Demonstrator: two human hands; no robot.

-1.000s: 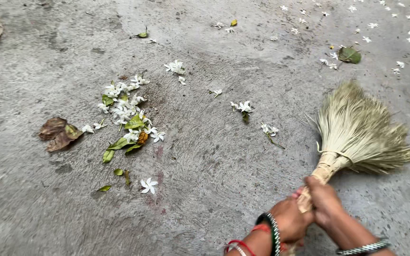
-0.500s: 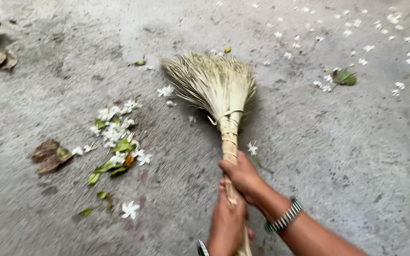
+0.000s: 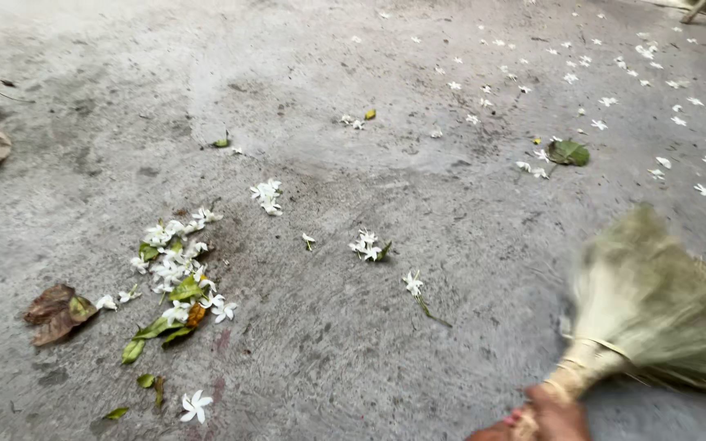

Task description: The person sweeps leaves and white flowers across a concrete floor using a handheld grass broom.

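Many small white flowers are lying on the grey concrete floor [image 3: 328,359], and we are sweeping them with a straw broom [image 3: 647,310]. We are using the pile of flowers and green leaves [image 3: 175,278] as our marker.

The broom is sitting far to the right of the pile, low in the view. Its straw end is looking blurry, so we think it is swinging in the middle of a stroke. Our right hand [image 3: 556,415] is wrapping tight around the tied handle of the broom. Our left hand [image 3: 488,434] is peeking in just left of it at the bottom edge. We cannot tell if it is gripping, because so little of it is showing.

A brown dry leaf [image 3: 55,312] is lying just left of the pile. One lone flower [image 3: 195,405] is resting below the pile. A little bunch of flowers [image 3: 367,247] and a flower with a stem [image 3: 412,282] are waiting between the pile and the broom. A big green leaf [image 3: 568,152] and lots of loose flowers [image 3: 614,102] are spreading far up and right of the pile.

We think the next stroke is calling for the straw to press flat on the floor and push leftward, so the bits in between are sliding toward the pile and not flying past it.
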